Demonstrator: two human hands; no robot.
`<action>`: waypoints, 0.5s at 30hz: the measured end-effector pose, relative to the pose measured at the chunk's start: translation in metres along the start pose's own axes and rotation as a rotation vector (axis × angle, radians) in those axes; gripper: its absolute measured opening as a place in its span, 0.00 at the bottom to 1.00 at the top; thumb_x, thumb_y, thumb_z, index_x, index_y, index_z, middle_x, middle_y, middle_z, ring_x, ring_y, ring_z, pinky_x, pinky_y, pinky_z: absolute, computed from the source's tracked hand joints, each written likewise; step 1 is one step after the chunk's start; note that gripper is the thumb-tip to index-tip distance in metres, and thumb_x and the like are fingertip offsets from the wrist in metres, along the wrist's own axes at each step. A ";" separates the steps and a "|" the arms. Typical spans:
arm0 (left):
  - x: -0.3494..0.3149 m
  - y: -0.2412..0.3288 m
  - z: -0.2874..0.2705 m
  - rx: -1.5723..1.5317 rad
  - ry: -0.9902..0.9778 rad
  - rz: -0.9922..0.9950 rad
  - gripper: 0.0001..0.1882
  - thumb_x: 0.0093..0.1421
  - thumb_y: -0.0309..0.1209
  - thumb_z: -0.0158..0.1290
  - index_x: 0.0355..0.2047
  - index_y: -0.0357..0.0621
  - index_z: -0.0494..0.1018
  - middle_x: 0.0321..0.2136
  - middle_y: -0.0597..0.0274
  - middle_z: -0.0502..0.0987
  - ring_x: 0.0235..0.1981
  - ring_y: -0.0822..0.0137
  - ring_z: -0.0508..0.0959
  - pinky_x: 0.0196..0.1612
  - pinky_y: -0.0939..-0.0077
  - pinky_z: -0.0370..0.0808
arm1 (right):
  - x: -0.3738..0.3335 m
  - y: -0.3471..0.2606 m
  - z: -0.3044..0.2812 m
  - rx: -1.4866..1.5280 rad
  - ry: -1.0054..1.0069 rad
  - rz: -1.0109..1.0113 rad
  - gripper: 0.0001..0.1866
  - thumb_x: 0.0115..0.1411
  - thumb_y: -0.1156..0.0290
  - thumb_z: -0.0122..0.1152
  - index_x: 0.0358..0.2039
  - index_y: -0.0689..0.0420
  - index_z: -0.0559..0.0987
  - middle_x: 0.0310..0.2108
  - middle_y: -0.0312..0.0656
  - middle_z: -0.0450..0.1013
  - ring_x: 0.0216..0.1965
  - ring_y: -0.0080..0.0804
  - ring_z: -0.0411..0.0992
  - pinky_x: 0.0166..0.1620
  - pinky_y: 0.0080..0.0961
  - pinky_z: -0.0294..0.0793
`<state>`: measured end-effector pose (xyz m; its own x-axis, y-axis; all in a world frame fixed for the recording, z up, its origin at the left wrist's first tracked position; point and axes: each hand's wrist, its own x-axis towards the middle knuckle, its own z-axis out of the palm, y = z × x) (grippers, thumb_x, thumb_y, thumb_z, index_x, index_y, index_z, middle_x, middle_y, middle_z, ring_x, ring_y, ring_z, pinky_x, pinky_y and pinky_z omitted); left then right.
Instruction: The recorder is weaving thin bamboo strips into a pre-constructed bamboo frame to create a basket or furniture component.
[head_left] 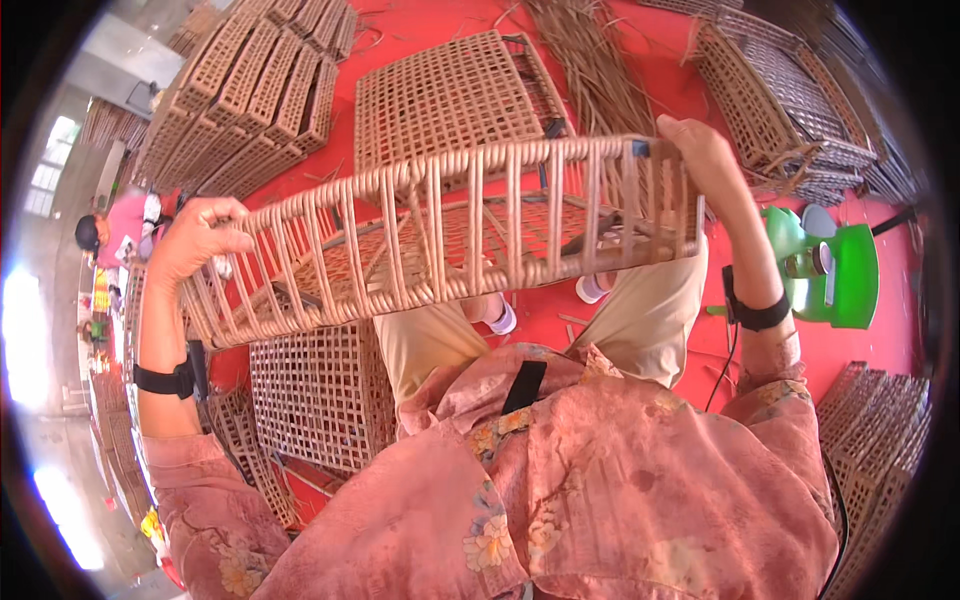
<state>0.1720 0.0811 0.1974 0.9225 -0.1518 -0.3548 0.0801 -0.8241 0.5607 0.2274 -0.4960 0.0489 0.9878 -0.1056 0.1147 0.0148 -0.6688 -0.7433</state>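
Fingers of the left hand (195, 240) bend around one end of a long woven basket (460, 160), the thumb on the near side; the right hand (705, 155) grips the opposite upper corner, its thumb along the top and its other fingers mostly out of sight. Between them the basket is raised over the lap, slightly lower at the left, one slatted side facing the wearer.

The work looks well advanced: upright slats span this side, both edges are wrapped in cane, and a lattice panel shows through the gaps. Anything left is probably minor finishing, though I cannot tell exactly what.

Just beyond, a similar basket (440, 95) sits on the red floor covering (800, 345), near a bundle of loose strips (590, 60). Another lattice piece (310, 390) is beside the left leg. Stacks rise at upper left (245, 90) and upper right (770, 95), with a green plastic seat (858, 280) to the right.

The far side of the held basket is mostly hidden, and a dark patch behind its slats is hard to identify. A co-worker (125, 230) at the left is small and blurred; the lower-right stack (870, 420) is cut by the lens rim.
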 end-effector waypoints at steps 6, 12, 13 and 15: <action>0.075 -0.031 -0.016 0.004 -0.036 0.040 0.11 0.51 0.29 0.64 0.35 0.39 0.80 0.30 0.74 0.78 0.33 0.80 0.74 0.40 0.81 0.71 | 0.043 0.020 0.007 0.030 0.157 -0.271 0.28 0.64 0.46 0.54 0.44 0.61 0.83 0.36 0.51 0.80 0.41 0.45 0.78 0.48 0.36 0.74; 0.162 -0.078 0.042 0.050 0.148 -0.016 0.29 0.66 0.51 0.54 0.54 0.37 0.77 0.50 0.58 0.79 0.55 0.65 0.75 0.62 0.70 0.66 | 0.122 0.020 0.063 0.009 -0.005 -0.216 0.33 0.63 0.49 0.60 0.61 0.60 0.71 0.54 0.52 0.74 0.54 0.41 0.72 0.57 0.36 0.69; 0.165 -0.075 0.050 0.022 0.249 -0.095 0.32 0.67 0.54 0.51 0.56 0.37 0.75 0.53 0.54 0.78 0.59 0.61 0.73 0.66 0.67 0.63 | 0.129 0.020 0.076 -0.175 0.029 -0.239 0.40 0.62 0.47 0.60 0.66 0.59 0.63 0.57 0.63 0.69 0.57 0.53 0.70 0.57 0.45 0.69; 0.165 -0.052 0.061 0.071 0.152 -0.033 0.37 0.67 0.58 0.47 0.61 0.38 0.71 0.60 0.49 0.72 0.66 0.55 0.66 0.70 0.63 0.56 | 0.138 0.025 0.083 -0.166 -0.003 -0.171 0.42 0.62 0.46 0.60 0.66 0.63 0.61 0.60 0.66 0.66 0.61 0.61 0.66 0.62 0.47 0.67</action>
<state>0.2973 0.0656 0.0644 0.9669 -0.0442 -0.2515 0.0891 -0.8645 0.4947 0.3771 -0.4662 -0.0089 0.9736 0.0217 0.2274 0.1565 -0.7884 -0.5949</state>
